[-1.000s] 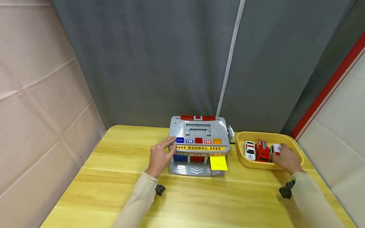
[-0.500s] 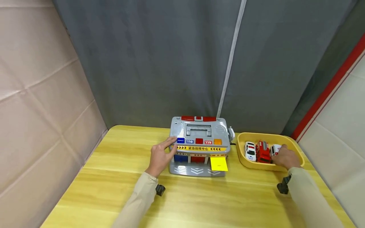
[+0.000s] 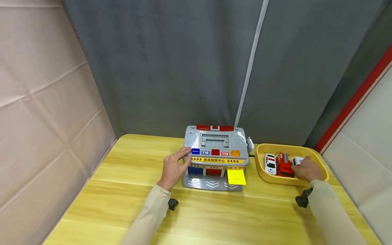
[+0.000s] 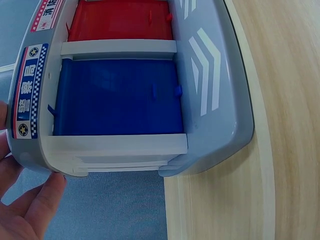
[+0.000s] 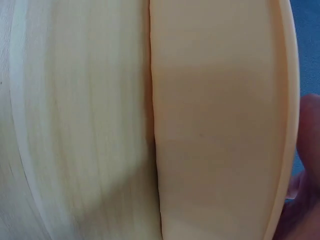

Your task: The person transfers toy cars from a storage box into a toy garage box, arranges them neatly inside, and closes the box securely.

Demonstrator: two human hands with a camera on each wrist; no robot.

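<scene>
A grey toy rescue station [image 3: 190,139] stands on the table, with a blue door [image 4: 120,97], a red door [image 4: 120,20] and a raised yellow door [image 3: 236,177]. My left hand [image 3: 174,168] holds its left roof corner, thumb below the edge and fingers along the side. At the right, my right hand [image 3: 309,170] reaches into a yellow bin [image 3: 320,163]. Its thumb and index finger straddle a white toy ambulance [image 3: 297,160], partly hidden under the hand. Beside that lie a red toy fire truck [image 3: 284,166] and a white toy police car [image 3: 270,165].
The wooden table [image 3: 214,217] reaches back to a grey curtain [image 3: 171,78]. A pale padded wall [image 3: 46,112] rises at the left, and a white panel [image 3: 361,146] with red trim borders the right. A white part [image 3: 250,144] sticks out from the station's right side.
My right hand has settled further over the toy ambulance, covering more of it, and its wrist has shifted slightly left. My left hand and the station keep their places; the view has tilted a little.
</scene>
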